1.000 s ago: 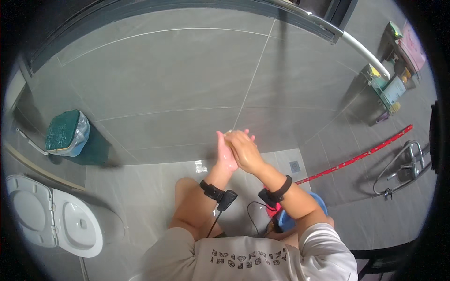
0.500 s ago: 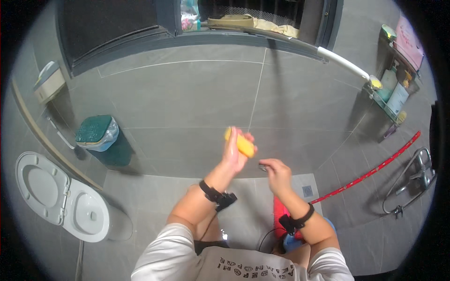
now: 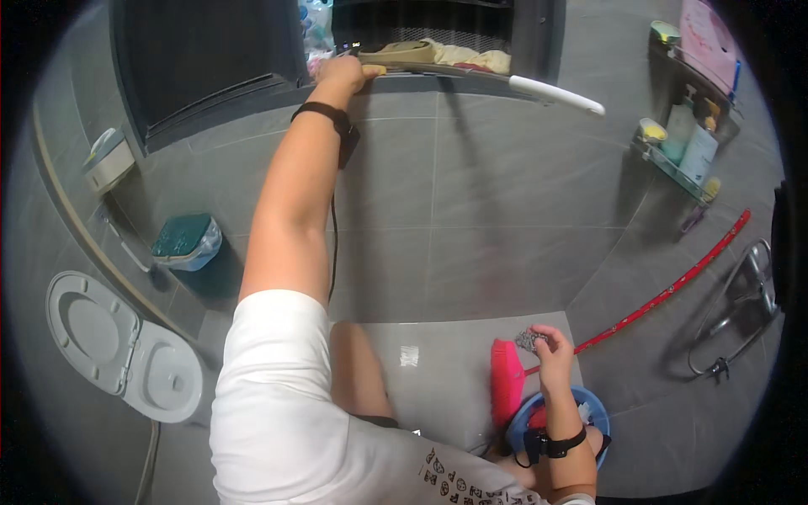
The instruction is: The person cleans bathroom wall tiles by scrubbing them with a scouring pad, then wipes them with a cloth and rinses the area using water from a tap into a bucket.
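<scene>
My left arm stretches far forward to the window sill. There my left hand is closed on a yellow sponge, of which only a small end shows past the fingers. Low on the right, my right hand pinches a grey steel wool scrubber between thumb and fingers. Beneath that hand are a red broom head and a blue bucket with things inside.
A white-handled rod sticks out from the sill, beside cloths. Left stand a toilet and a green-lidded bin. On the right wall are a shelf of bottles, the broom's red handle and a tap.
My left hand has gone from mid-air up and forward to the sill with the yellow sponge. The right hand has moved down and right, over the broom head, with the scrubber.
</scene>
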A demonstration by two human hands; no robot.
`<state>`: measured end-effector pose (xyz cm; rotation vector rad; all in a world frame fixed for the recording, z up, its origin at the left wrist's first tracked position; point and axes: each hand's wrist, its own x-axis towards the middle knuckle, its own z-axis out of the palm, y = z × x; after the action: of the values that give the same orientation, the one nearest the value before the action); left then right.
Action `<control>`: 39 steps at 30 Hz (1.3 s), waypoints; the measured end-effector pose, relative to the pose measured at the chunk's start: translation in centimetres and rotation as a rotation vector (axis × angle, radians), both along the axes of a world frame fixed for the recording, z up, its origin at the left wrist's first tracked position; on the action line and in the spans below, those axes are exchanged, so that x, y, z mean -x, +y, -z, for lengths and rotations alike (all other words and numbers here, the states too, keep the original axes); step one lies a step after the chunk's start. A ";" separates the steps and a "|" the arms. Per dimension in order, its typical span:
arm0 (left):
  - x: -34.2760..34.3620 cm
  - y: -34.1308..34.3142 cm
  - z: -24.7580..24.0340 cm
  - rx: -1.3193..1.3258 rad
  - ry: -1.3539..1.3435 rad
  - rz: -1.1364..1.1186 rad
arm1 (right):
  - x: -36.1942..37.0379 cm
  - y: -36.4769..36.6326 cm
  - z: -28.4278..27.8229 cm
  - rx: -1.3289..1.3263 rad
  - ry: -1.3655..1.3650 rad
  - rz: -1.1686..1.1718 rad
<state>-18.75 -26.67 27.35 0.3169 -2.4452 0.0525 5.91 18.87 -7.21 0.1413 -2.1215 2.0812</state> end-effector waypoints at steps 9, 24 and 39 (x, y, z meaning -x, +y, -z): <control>-13.2 17.3 18.9 -1.274 0.264 1.226 | 2.2 -5.1 -8.0 0.509 0.197 -0.132; -20.0 14.6 35.8 -1.647 -0.448 0.900 | 15.7 -10.9 0.9 -0.206 0.471 0.267; -15.5 9.1 43.7 -1.846 -0.544 0.428 | 32.7 -13.8 11.5 -0.627 1.049 0.277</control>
<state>-3.24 -17.56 -16.33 0.5172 -2.1531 -2.5652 -26.82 5.04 -18.68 0.7586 -1.8085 0.7822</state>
